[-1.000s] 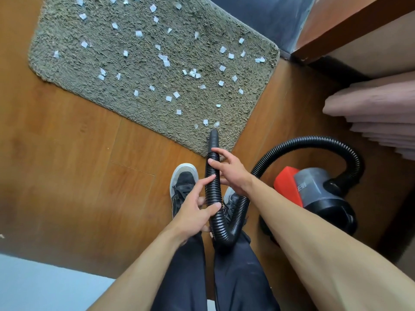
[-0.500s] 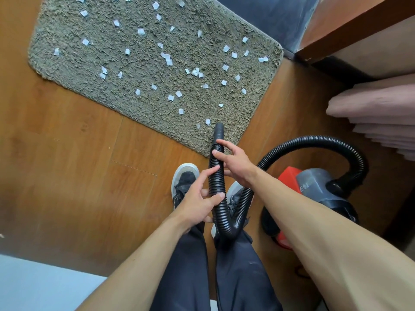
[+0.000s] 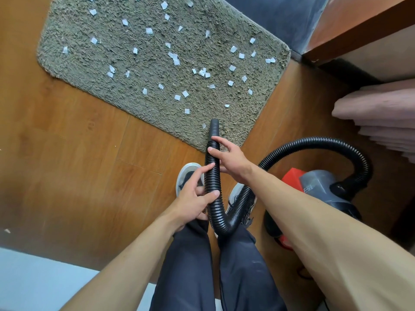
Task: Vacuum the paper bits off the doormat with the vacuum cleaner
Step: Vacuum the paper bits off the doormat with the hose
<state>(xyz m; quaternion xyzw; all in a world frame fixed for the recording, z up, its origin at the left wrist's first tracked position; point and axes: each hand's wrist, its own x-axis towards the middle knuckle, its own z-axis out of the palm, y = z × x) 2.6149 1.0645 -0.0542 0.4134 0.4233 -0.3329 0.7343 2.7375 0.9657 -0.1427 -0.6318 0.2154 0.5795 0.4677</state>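
The black ribbed hose (image 3: 213, 178) stands near the middle of the frame, and both hands hold it. The right hand (image 3: 231, 160) comes in from the right and takes the hose high up, just below the smooth nozzle (image 3: 214, 129). Its fingers are bent over the front of the hose, and the thumb is hidden. The left hand (image 3: 194, 198) is lower and a little to the left. Its thumb and forefinger clasp the hose from the side, and the other fingers are curled behind, where they show poorly.

Below the left hand the hose makes a tight U-turn in front of the dark trousers (image 3: 186, 265). It then climbs to the right, arches over and enters the vacuum cleaner (image 3: 318, 187). This is a grey and black body with a red part, and it stands on the wooden floor (image 3: 78, 153) at the right of the frame.

The nozzle points toward the top of the frame, and its tip is over the lower edge of the doormat (image 3: 134, 90). Whether it touches the pile cannot be told. The doormat is grey-green and shaggy, with rounded corners, and lies slanted in the upper middle. Many small white paper bits (image 3: 185, 93) are scattered on it, most of them above the nozzle and one just left of the tip.

Two shoes (image 3: 186, 173) show under the hands.
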